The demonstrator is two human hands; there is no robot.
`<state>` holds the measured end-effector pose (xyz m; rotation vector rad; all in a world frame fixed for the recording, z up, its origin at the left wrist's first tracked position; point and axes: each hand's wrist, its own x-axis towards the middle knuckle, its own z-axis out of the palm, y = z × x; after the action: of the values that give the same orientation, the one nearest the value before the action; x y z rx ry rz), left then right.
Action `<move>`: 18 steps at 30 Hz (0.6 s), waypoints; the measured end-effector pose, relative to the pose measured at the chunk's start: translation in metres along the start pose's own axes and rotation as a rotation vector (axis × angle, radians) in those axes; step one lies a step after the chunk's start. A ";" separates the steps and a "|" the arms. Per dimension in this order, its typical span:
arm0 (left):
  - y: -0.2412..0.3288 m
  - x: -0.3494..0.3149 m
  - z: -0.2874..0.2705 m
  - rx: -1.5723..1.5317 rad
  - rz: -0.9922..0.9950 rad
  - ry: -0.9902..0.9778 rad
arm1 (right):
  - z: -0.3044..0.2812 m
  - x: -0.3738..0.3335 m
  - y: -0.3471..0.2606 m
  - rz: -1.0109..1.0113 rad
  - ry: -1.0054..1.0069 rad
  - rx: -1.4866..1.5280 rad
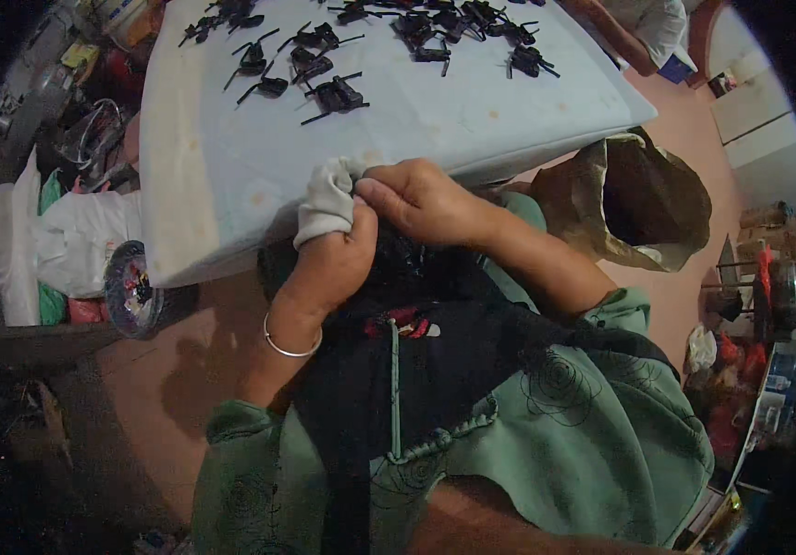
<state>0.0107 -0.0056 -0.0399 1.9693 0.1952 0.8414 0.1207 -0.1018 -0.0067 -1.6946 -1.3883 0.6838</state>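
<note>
My left hand (340, 257) is closed round a bunched light grey cloth (324, 205) at the near edge of the table. Against it, my right hand (427, 202) is closed in a pinch, its thumb and curled fingers meeting the cloth's right side. Something small and dark shows between the two hands, too hidden to name. Farther off on the table lie several small black plastic parts with thin arms, the nearest one (338, 95) beyond the cloth.
A white, faintly patterned cover spreads over the table (416, 129). To its right, an open brown sack (569, 199) stands on the floor. White plastic bags (88, 240) and a clear round container (131, 291) sit at left. Another person's arm (615, 32) reaches in at the far right.
</note>
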 end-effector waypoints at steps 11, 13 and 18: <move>-0.001 -0.002 -0.023 0.323 0.126 -0.215 | -0.027 0.025 0.013 0.126 0.134 -0.215; -0.003 -0.002 -0.018 0.172 0.054 -0.216 | -0.033 0.050 0.030 0.072 0.306 -0.431; -0.008 -0.002 -0.011 0.087 -0.089 -0.184 | -0.032 0.087 0.047 0.078 0.494 -0.651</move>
<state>0.0036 0.0050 -0.0439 2.0904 0.2128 0.5997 0.1928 -0.0285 -0.0226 -2.2281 -1.2497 -0.1915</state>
